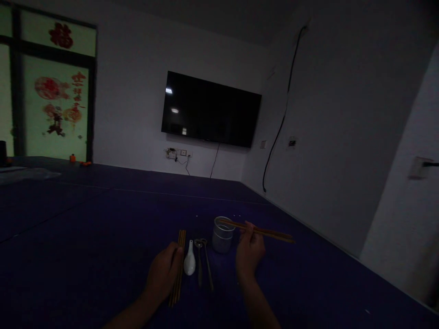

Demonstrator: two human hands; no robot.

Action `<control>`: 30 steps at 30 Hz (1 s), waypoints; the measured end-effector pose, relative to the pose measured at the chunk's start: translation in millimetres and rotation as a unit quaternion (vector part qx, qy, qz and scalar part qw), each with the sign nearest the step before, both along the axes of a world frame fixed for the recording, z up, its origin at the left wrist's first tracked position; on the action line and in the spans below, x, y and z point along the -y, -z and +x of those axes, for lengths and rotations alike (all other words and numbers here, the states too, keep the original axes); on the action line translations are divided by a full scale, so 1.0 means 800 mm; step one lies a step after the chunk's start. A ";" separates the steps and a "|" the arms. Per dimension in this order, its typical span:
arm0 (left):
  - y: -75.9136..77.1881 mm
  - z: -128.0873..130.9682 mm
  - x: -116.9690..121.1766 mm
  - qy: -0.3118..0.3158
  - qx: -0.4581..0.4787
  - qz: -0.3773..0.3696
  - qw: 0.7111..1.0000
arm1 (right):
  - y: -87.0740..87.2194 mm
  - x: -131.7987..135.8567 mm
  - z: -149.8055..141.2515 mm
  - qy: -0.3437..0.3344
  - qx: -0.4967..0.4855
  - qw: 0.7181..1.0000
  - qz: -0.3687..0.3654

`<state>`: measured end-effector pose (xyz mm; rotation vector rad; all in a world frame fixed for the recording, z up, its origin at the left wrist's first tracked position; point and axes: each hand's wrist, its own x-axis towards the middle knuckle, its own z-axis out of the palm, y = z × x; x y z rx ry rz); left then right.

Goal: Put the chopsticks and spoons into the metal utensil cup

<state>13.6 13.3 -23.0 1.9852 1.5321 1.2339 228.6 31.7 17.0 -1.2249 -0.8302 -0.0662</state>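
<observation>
Head view: a red 福 (61, 35) reads at ten o'clock. Right hand (250, 251), at five, pinches chopsticks (272, 233) pointing toward nine over the grey cup (222, 238). Left hand (163, 268), at seven, curls against a chopstick bundle (175, 288); I cannot tell if it grips. Purple surface (103, 237) stretches toward twelve, reaching the wall (130, 91).

Left hand (162, 270) partly hides chopstick bundle (176, 287); forearms (258, 301) cropped.

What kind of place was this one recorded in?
A dim indoor room, perhaps a living room or small office; the view doesn't settle which. A flat screen hangs on the wall, red decorations with Chinese characters mark the pale panels, and a broad dark-blue surface fills the foreground.
</observation>
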 end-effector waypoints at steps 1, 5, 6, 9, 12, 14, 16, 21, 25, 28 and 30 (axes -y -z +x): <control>-0.001 -0.001 0.000 -0.001 0.001 -0.002 1.000 | 0.000 -0.001 0.004 0.018 0.013 1.000 -0.010; -0.005 -0.005 0.000 -0.004 -0.003 -0.012 1.000 | 0.003 -0.006 0.014 0.043 0.054 0.996 -0.054; -0.005 -0.006 -0.001 -0.006 -0.005 -0.016 1.000 | 0.004 -0.008 0.015 0.041 0.064 0.995 -0.062; -0.002 -0.007 -0.006 -0.015 -0.011 -0.023 1.000 | 0.006 -0.014 0.019 0.025 0.096 0.991 -0.085; 0.001 -0.007 -0.010 -0.014 -0.012 -0.023 1.000 | 0.002 -0.022 0.021 0.010 0.127 0.986 -0.109; 0.002 -0.007 -0.011 -0.009 -0.011 -0.023 1.000 | -0.003 -0.030 0.021 0.008 0.151 0.980 -0.129; 0.001 -0.006 -0.011 -0.007 -0.011 -0.028 1.000 | -0.008 -0.039 0.021 0.013 0.183 0.970 -0.160; 0.001 -0.006 -0.011 -0.011 -0.015 -0.033 0.999 | -0.010 -0.061 0.022 0.014 0.217 0.954 -0.204; 0.005 -0.006 -0.014 -0.002 -0.008 -0.032 0.999 | -0.004 -0.074 0.026 0.006 0.219 0.952 -0.211; 0.007 -0.005 -0.015 0.009 -0.005 -0.026 1.000 | 0.001 -0.080 0.030 -0.001 0.206 0.955 -0.213; 0.007 -0.005 -0.014 0.011 -0.006 -0.025 1.000 | 0.004 -0.083 0.032 -0.010 0.192 0.958 -0.213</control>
